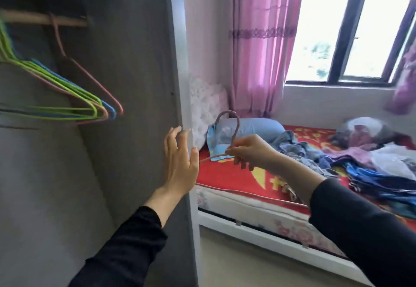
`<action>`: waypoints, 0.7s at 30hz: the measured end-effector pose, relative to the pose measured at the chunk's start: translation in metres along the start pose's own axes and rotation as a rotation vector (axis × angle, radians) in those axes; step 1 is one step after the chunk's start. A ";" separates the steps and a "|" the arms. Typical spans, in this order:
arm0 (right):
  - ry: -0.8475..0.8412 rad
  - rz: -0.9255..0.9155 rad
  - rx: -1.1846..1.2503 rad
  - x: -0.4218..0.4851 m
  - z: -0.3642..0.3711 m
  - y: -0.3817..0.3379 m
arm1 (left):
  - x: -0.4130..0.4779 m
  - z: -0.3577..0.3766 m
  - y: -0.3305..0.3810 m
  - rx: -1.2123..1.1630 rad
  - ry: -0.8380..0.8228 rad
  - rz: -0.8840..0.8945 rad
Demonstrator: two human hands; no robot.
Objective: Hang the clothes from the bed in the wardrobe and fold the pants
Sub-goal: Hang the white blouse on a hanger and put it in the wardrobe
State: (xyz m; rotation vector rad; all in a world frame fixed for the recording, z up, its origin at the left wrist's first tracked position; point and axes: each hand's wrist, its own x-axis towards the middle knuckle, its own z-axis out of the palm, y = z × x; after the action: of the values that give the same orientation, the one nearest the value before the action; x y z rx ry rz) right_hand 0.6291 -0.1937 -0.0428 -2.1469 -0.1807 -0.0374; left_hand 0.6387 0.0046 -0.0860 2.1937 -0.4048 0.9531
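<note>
My right hand [249, 152] pinches a pink wire hanger [234, 129] at the base of its hook, holding it between the wardrobe and the bed. Its lower bar runs down to the right behind my forearm. My left hand [180, 160] is raised beside it with fingers spread, close to the hanger's left tip, holding nothing. A pile of loose clothes [364, 160] in blue, grey, purple and white lies on the red bedspread [227, 174]. In the open wardrobe [139, 84], several empty green, blue and pink hangers [90, 102] hang from a wooden rail [45, 20].
The wardrobe's white side edge [180, 61] stands between the hanging space and the bed. A blue pillow [258, 127] lies at the bed's head. Pink curtains [263, 39] and a window [351, 28] are behind the bed. Bare floor [247, 264] lies below the white bed frame.
</note>
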 end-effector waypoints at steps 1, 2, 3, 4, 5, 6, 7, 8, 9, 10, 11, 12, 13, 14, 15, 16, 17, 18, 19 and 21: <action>0.013 0.019 -0.009 -0.008 -0.022 0.020 | -0.001 0.026 0.014 -0.015 -0.031 0.017; 0.032 0.042 -0.015 -0.015 -0.045 0.041 | -0.003 0.052 0.028 -0.021 -0.067 0.025; 0.058 0.072 -0.023 -0.023 -0.068 0.062 | -0.005 0.080 0.044 -0.025 -0.112 0.024; 0.084 0.107 -0.030 -0.030 -0.092 0.083 | -0.006 0.108 0.060 -0.030 -0.162 0.021; 0.106 0.146 -0.036 -0.038 -0.115 0.104 | -0.009 0.139 0.077 -0.036 -0.214 0.019; 0.124 0.182 -0.037 -0.047 -0.137 0.126 | -0.013 0.170 0.095 -0.038 -0.267 0.015; 0.141 0.214 -0.038 -0.055 -0.158 0.146 | -0.017 0.199 0.112 -0.041 -0.317 0.010; 0.159 0.241 -0.047 -0.064 -0.180 0.167 | -0.021 0.228 0.130 -0.046 -0.362 0.009; 0.177 0.264 -0.066 -0.072 -0.201 0.186 | -0.025 0.256 0.148 -0.056 -0.405 0.013; 0.194 0.286 -0.090 -0.080 -0.223 0.204 | -0.028 0.282 0.167 -0.064 -0.445 0.018; 0.210 0.312 -0.105 -0.088 -0.243 0.221 | -0.031 0.306 0.186 -0.068 -0.482 0.027; 0.225 0.340 -0.110 -0.094 -0.263 0.239 | -0.032 0.330 0.204 -0.072 -0.510 0.038; 0.243 0.369 -0.112 -0.100 -0.282 0.256 | -0.033 0.352 0.222 -0.080 -0.533 0.054; 0.265 0.398 -0.113 -0.106 -0.301 0.272 | -0.034 0.373 0.238 -0.091 -0.554 0.074; 0.290 0.425 -0.110 -0.110 -0.319 0.288 | -0.033 0.394 0.254 -0.106 -0.578 0.097; 0.317 0.448 -0.104 -0.113 -0.335 0.304 | -0.031 0.415 0.268 -0.119 -0.603 0.119; 0.344 0.468 -0.099 -0.115 -0.351 0.320 | -0.029 0.436 0.281 -0.124 -0.627 0.139; 0.370 0.487 -0.097 -0.115 -0.366 0.336 | -0.027 0.457 0.293 -0.124 -0.647 0.157; 0.395 0.507 -0.090 -0.115 -0.380 0.352 | -0.025 0.478 0.304 -0.124 -0.665 0.175; 0.437 0.549 -0.066 -0.109 -0.408 0.386 | -0.019 0.524 0.321 -0.125 -0.696 0.213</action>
State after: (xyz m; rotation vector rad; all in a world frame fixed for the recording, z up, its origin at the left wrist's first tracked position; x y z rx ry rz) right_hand 0.5941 -0.7550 -0.1491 -2.1285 0.6682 -0.1925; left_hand 0.7272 -0.5931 -0.1991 2.3440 -1.0041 0.2189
